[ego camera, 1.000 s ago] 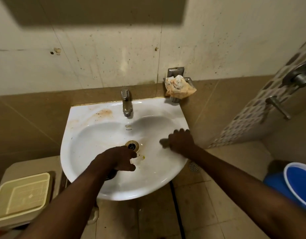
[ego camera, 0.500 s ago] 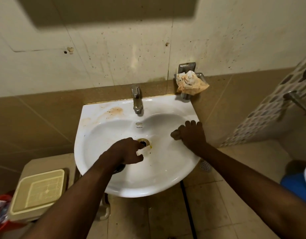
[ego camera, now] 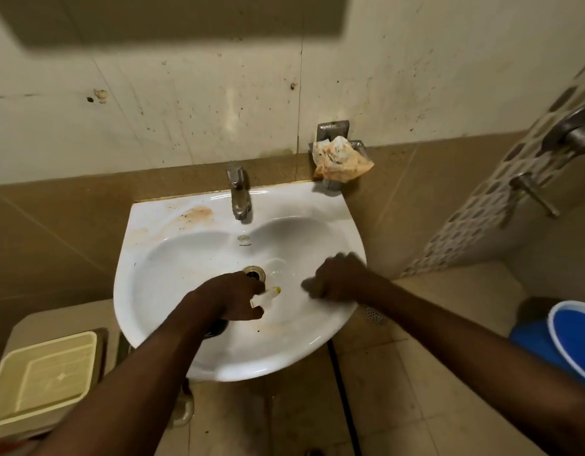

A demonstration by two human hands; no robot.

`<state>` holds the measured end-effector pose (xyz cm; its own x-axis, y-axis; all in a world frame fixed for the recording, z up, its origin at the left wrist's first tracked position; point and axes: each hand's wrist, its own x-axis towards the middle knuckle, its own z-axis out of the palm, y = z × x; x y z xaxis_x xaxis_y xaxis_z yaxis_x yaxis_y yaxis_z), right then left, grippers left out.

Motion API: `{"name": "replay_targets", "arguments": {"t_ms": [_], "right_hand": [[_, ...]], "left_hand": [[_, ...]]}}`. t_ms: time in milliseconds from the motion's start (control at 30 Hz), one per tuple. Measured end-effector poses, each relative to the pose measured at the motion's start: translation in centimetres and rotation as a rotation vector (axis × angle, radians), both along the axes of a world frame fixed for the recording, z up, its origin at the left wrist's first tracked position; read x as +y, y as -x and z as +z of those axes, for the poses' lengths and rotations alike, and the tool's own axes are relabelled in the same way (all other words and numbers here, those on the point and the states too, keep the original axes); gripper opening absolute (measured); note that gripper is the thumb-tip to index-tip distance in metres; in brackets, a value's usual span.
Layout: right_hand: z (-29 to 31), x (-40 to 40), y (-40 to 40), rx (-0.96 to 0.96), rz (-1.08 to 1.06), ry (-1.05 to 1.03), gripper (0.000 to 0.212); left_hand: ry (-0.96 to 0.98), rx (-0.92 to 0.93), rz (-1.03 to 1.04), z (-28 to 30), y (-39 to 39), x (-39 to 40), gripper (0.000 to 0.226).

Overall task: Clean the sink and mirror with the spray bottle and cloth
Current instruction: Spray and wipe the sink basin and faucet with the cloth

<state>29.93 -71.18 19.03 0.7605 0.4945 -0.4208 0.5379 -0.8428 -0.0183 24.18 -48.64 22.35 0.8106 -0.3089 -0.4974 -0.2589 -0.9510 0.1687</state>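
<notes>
The white sink (ego camera: 172, 258) has a brown stain (ego camera: 195, 213) on its back left ledge, left of the tap (ego camera: 239, 195). My left hand (ego camera: 228, 297) hovers over the basin just below the drain (ego camera: 255, 273). It is shut on the spray bottle, whose white nozzle with a yellow tip (ego camera: 268, 295) points right; the dark body is mostly hidden under the hand. My right hand (ego camera: 342, 278), blurred, presses on the basin's right slope, closed on a small dark cloth (ego camera: 308, 287) that only peeks out at its left. A dark rectangle (ego camera: 185, 18) spans the top edge; no mirror surface shows.
A crumpled stained rag or paper (ego camera: 340, 159) sits on the metal holder at the sink's back right. A blue bucket (ego camera: 574, 337) stands on the floor at right, a beige lidded bin (ego camera: 44, 373) at left. Wall taps (ego camera: 531, 192) jut out at far right.
My right hand has slid from the sink's right rim down and left into the basin. My left hand stays by the drain with the bottle.
</notes>
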Motion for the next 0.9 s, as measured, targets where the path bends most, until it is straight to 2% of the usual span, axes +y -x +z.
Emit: {"name": "replay_targets", "arguments": {"t_ms": [33, 100, 167, 233, 333, 400, 500, 600, 667, 700, 733, 767, 800, 867, 900], "right_hand": [[0.8, -1.4, -1.3, -0.131, -0.068, 0.01, 0.06], [1.6, -3.2, -3.3, -0.299, -0.234, -0.026, 0.038], [1.9, -4.0, -2.4, -0.236, -0.364, -0.134, 0.036], [1.7, -4.4, 1.2, -0.167, -0.352, -0.26, 0.034], [1.2, -4.9, 5.4, 0.02, -0.368, -0.599, 0.016], [1.0, -4.9, 5.1, 0.031, -0.501, -0.621, 0.019], [-0.7, -4.4, 3.6, -0.15, -0.589, -0.678, 0.037], [-0.5, -3.5, 2.8, -0.228, -0.531, -0.473, 0.039], [0.2, -2.6, 2.3, -0.303, -0.521, -0.324, 0.027], [0.2, -2.1, 2.0, -0.346, -0.521, -0.292, 0.029], [0.6, -1.6, 2.3, -0.303, -0.518, -0.248, 0.034], [0.7, -1.1, 2.9, -0.369, -0.492, -0.202, 0.036], [0.6, -0.6, 3.5, -0.283, -0.428, -0.165, 0.036], [0.6, -0.7, 5.5, -0.081, -0.316, -0.219, 0.03], [0.3, -1.0, 5.2, -0.039, -0.292, -0.228, 0.028]], "left_hand": [[0.011, -0.008, -0.006, 0.2, -0.2, -0.6, 0.044], [0.037, -0.016, -0.025, 0.5, -0.6, -1.6, 0.041], [0.049, 0.008, -0.027, 0.4, -0.8, -2.1, 0.039], [0.054, 0.043, -0.01, 0.1, -0.8, -2.3, 0.039], [0.026, 0.098, -0.026, 0.5, -0.5, -2.7, 0.041], [-0.005, 0.148, -0.052, 0.8, -0.2, -2.9, 0.041], [-0.035, 0.174, -0.061, 1.4, 0.3, -3.6, 0.037], [-0.055, 0.178, -0.106, 2.3, 0.8, -4.5, 0.04], [-0.01, 0.16, -0.102, 2.7, 1.2, -4.9, 0.035], [0.023, 0.148, -0.082, 2.9, 1.4, -5.0, 0.032], [0.055, 0.141, -0.051, 3.0, 1.4, -5.0, 0.028], [0.079, 0.139, -0.016, 3.1, 1.5, -4.9, 0.024], [0.097, 0.137, 0.01, 3.2, 1.5, -4.8, 0.022], [0.108, 0.15, 0.037, 3.5, 1.5, -4.4, 0.019], [0.109, 0.166, 0.048, 3.6, 1.5, -4.2, 0.017]]}}
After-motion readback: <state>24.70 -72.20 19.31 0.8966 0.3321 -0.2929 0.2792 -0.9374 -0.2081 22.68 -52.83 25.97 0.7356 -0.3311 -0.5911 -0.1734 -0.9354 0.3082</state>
